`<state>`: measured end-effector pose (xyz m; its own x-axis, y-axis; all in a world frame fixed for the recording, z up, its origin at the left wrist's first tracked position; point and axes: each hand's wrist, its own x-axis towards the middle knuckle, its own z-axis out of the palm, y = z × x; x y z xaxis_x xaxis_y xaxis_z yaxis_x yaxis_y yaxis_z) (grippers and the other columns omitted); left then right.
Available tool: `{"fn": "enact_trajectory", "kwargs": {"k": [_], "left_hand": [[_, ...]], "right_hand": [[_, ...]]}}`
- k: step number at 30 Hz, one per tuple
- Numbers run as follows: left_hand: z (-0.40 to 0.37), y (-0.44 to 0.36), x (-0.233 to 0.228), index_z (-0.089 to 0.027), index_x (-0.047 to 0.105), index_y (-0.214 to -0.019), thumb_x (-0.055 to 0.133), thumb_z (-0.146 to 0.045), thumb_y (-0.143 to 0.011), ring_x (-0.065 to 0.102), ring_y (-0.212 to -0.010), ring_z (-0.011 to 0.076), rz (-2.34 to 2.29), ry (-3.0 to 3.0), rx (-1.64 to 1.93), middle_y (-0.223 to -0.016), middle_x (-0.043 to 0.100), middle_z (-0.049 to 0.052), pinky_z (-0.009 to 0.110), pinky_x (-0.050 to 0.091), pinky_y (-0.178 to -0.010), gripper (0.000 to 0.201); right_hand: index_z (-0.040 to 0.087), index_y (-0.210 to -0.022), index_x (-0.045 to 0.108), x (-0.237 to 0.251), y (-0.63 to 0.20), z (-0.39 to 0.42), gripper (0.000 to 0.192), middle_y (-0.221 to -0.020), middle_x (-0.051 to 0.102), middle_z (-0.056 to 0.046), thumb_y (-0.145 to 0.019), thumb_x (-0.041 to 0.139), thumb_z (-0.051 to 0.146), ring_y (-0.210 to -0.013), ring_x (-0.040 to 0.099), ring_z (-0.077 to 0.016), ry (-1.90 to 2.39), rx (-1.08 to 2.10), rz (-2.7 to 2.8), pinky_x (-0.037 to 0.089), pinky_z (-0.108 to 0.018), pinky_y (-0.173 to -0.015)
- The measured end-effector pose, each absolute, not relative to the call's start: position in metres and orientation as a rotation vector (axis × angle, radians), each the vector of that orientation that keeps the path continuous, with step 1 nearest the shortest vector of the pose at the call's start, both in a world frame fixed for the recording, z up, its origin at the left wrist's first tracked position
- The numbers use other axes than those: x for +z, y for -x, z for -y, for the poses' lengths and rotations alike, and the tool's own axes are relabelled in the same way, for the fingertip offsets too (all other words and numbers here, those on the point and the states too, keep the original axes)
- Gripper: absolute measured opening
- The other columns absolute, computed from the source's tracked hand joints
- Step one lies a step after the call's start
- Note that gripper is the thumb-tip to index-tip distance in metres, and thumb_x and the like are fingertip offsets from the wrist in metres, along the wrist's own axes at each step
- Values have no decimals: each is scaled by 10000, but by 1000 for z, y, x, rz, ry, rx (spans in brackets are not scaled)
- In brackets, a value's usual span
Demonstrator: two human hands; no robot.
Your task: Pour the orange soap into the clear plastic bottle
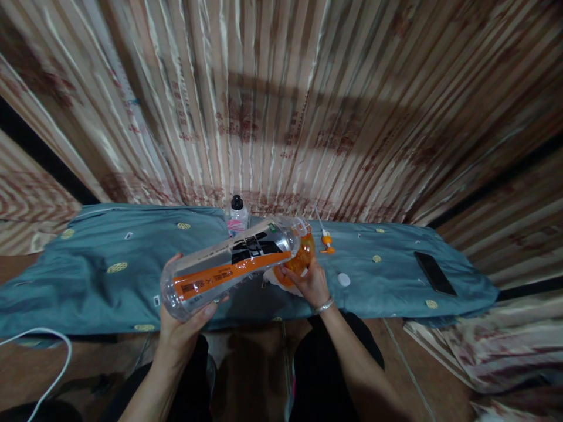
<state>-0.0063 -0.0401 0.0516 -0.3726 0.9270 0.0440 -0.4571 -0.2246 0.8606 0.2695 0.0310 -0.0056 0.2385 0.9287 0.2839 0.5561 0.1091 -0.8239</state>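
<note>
My left hand (185,319) grips the base of a large clear plastic bottle (233,261) with an orange and black label, tilted so its open mouth points to the right. The mouth rests over a round orange container (301,258), which my right hand (310,284) steadies from the front. A silver bracelet sits on my right wrist. Both stand over a teal cloth-covered surface (109,258).
A small bottle with a black cap (237,214) stands behind the big bottle. An orange spray nozzle with tube (326,240), a white cap (343,279) and a black phone (434,273) lie on the cloth to the right. A white cable (53,337) lies at left.
</note>
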Motion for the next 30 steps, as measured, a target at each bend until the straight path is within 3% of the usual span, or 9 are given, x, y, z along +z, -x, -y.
{"fn": "enact_trajectory", "kwargs": {"k": [6, 12, 15, 21, 27, 30], "left_hand": [[39, 4, 53, -410, 746, -1482, 1189, -312, -528, 855, -988, 304, -945, -715, 1780, -1312, 821, 1, 357, 753, -680, 1057], [39, 1, 57, -385, 742, -1480, 1180, -283, -545, 863, -925, 270, -931, -724, 1788, -1288, 833, -6, 342, 760, -672, 1038], [40, -1, 58, -390, 742, -1484, 1180, -267, -555, 870, -937, 248, -913, -716, 1790, -1292, 830, -7, 294, 748, -669, 1034], [39, -7, 57, -362, 729, -1494, 1193, -287, -546, 875, -949, 261, -911, -696, 1785, -1286, 828, 23, 349, 779, -722, 1058], [37, -11, 61, -354, 752, -1455, 1205, -274, -513, 877, -931, 251, -897, -669, 1805, -1274, 836, 26, 290, 760, -659, 1047], [36, -12, 61, -345, 746, -1458, 1205, -290, -511, 875, -926, 254, -912, -680, 1803, -1271, 832, 33, 300, 764, -662, 1054]], "right_hand": [[234, -1284, 700, -6, -270, -30, 774, -1120, 908, -159, -731, 973, 702, -1049, 897, -431, 1589, 513, 1414, 748, -543, -876], [262, -1214, 674, -6, -266, -31, 623, -1048, 900, -118, -741, 994, 513, -989, 899, -418, 1599, 526, 1382, 755, -553, -849], [263, -1196, 676, -5, -265, -31, 620, -1073, 908, -126, -745, 983, 558, -1008, 902, -406, 1594, 501, 1357, 752, -519, -860], [247, -1237, 693, -3, -275, -32, 676, -1050, 919, -111, -725, 960, 597, -958, 903, -374, 1658, 481, 1336, 720, -442, -818], [230, -1303, 691, -3, -281, -34, 751, -1151, 916, -164, -770, 917, 709, -1065, 900, -398, 1689, 425, 1359, 716, -466, -889], [194, -1344, 688, -5, -281, -34, 832, -1112, 911, -180, -776, 885, 769, -1019, 901, -411, 1712, 419, 1370, 718, -479, -854]]}}
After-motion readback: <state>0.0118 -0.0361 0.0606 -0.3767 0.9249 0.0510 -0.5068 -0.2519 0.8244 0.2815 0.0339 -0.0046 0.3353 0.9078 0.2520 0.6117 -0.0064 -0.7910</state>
